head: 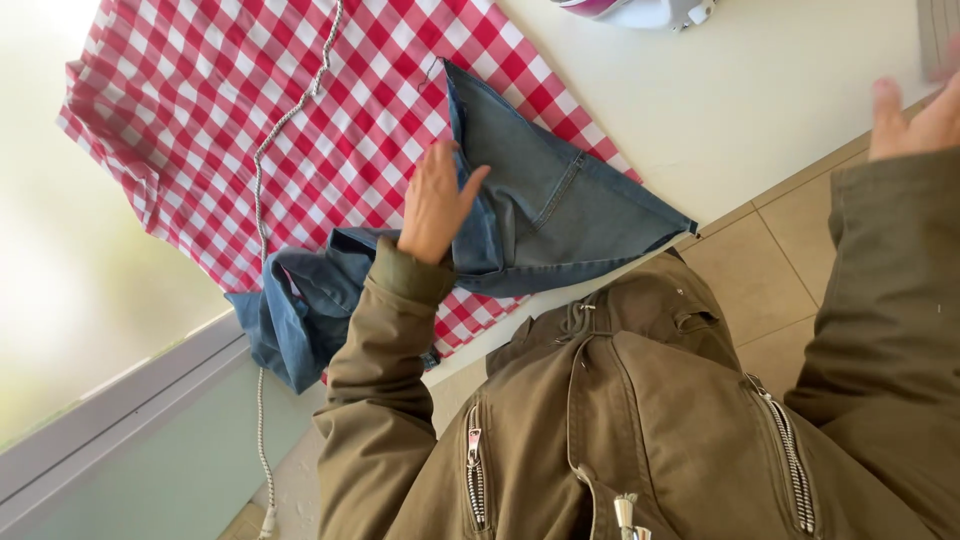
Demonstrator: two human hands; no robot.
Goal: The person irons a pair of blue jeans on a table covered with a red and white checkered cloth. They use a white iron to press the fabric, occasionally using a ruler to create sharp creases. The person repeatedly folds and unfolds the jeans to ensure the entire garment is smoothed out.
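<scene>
A pair of blue jeans (560, 200) lies partly folded on a red-and-white checked cloth (200, 100) that covers a white surface (760, 90). My left hand (435, 205) rests flat on the jeans near a fold, fingers extended and thumb out to the right, gripping nothing. My right hand (915, 120) hovers in the air at the upper right edge, apart from the jeans, blurred and empty. Both arms are in olive-green jacket sleeves.
A grey-and-white braided cord (262, 170) runs across the checked cloth and hangs down past its edge. Part of a white and pink iron (640, 10) shows at the top. Beige floor tiles (790, 250) lie on the right, a grey window frame (120, 400) on the left.
</scene>
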